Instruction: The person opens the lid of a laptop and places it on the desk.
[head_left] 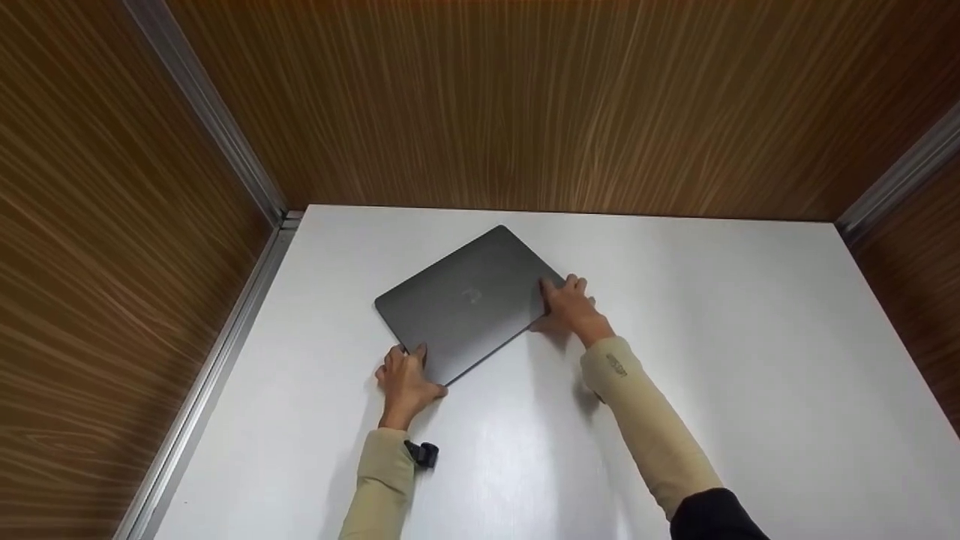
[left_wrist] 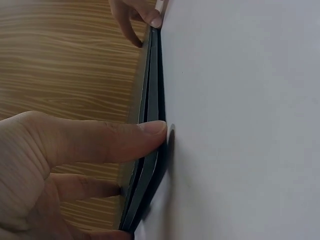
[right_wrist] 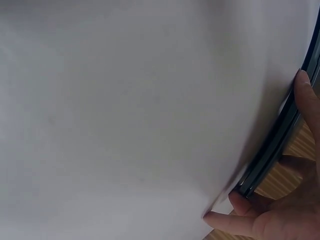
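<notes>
Diagonally across the white table (head_left: 712,337), toward its far side and left of centre, a gray laptop (head_left: 454,311) lies lid down between your two hands, a faint mark near the middle of its lid. Its nearest corner points toward you and its farthest toward the back wall (head_left: 525,105); from the wrists, a thin dark gap shows between lid and base. Whether the whole base touches the table, you cannot tell from these views.

Your left hand (head_left: 406,382) grips the nearest corner, thumb against the near edge and other fingers over the lid and around the left edge. Your right hand (head_left: 571,306) grips the right corner, with fingers over the lid and along the edge.

Beige covers your forearms: the left sleeve (head_left: 379,480) has a black device (head_left: 424,454) beside it at the wrist, while the right sleeve (head_left: 652,427) bears small dark lettering, too small to read, and meets black cloth (head_left: 712,516) nearer you. Wood-grain panels rise beyond the table, with a left wall (head_left: 112,262), a right wall (head_left: 919,285) and metal rails (head_left: 217,124) at the corners.
</notes>
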